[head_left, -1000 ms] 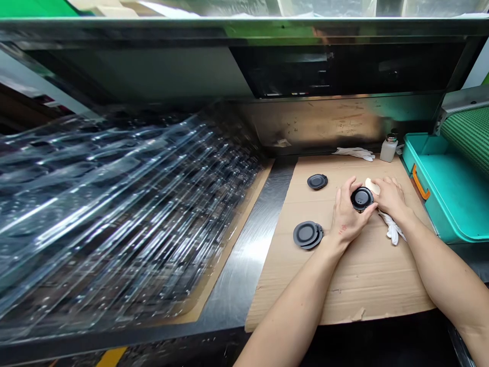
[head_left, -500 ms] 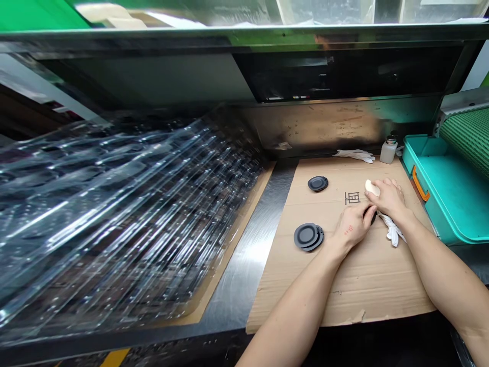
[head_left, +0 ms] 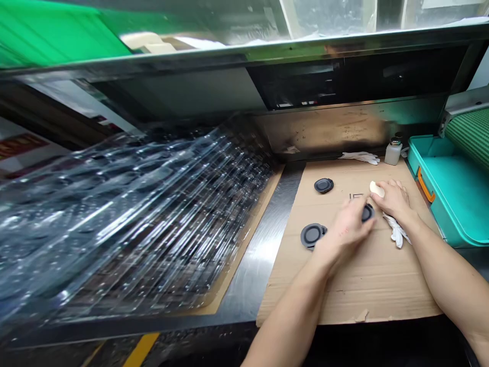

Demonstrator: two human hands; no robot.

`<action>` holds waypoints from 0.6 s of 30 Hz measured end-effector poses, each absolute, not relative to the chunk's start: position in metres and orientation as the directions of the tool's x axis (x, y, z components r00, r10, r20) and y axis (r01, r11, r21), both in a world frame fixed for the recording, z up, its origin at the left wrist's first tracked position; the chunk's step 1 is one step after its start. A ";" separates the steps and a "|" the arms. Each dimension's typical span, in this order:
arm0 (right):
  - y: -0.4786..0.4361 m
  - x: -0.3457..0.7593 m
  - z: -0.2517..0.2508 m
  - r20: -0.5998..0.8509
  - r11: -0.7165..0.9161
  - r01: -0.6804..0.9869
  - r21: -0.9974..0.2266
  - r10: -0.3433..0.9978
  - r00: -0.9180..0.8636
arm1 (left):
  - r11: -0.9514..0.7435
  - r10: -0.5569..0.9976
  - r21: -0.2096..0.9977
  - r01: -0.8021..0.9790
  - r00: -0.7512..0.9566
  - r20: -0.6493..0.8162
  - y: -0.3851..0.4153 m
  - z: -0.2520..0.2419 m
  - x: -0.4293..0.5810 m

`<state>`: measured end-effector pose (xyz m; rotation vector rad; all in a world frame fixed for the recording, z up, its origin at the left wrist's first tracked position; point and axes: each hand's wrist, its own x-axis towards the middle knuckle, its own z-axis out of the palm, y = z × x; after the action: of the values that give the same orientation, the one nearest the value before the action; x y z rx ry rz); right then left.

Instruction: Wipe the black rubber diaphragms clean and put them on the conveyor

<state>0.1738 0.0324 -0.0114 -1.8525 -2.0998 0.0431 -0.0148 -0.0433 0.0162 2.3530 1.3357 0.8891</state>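
Note:
My left hand [head_left: 347,224], smeared by motion, has its thumb and fingers around a small black round disc [head_left: 367,212] above the cardboard. Just to the right, my right hand [head_left: 395,198] is closed on a cream-coloured pad [head_left: 377,189], which sticks out past the thumb. Two more lots of black discs lie on the cardboard sheet [head_left: 298,285]: a small overlapping pair [head_left: 323,185] farther back and a larger pair [head_left: 313,234] beside my left wrist, partly covered by it. Below my right hand rests a crumpled white glove [head_left: 397,234].
Clear plastic trays [head_left: 164,224], stacked, fill the left side. At the back are another white glove [head_left: 359,157] and a small bottle [head_left: 393,151]. A teal bin [head_left: 454,204] with an orange latch borders the right, near a green conveyor belt [head_left: 471,132].
My left hand has drawn back from my right hand, bringing the black disc more into sight. My right hand keeps its hold on the pad. The whole view has shifted slightly.

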 end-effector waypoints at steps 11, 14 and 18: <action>0.028 0.174 -0.014 0.245 0.157 0.937 -0.311 0.966 -0.080 | -0.133 0.990 0.443 0.887 0.142 0.013 0.072 0.032 -0.123; 0.028 0.174 -0.016 0.241 0.157 0.933 -0.324 0.967 -0.079 | -0.159 0.983 0.450 0.879 0.181 -0.007 0.080 0.027 -0.117; 0.030 0.173 -0.017 0.235 0.151 0.930 -0.335 0.969 -0.073 | -0.151 0.986 0.478 0.865 0.165 0.013 0.083 0.024 -0.112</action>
<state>0.1734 0.0296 -0.0171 -1.8124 -2.0390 0.1348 -0.1123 0.0826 0.0242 2.0876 1.7622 0.4628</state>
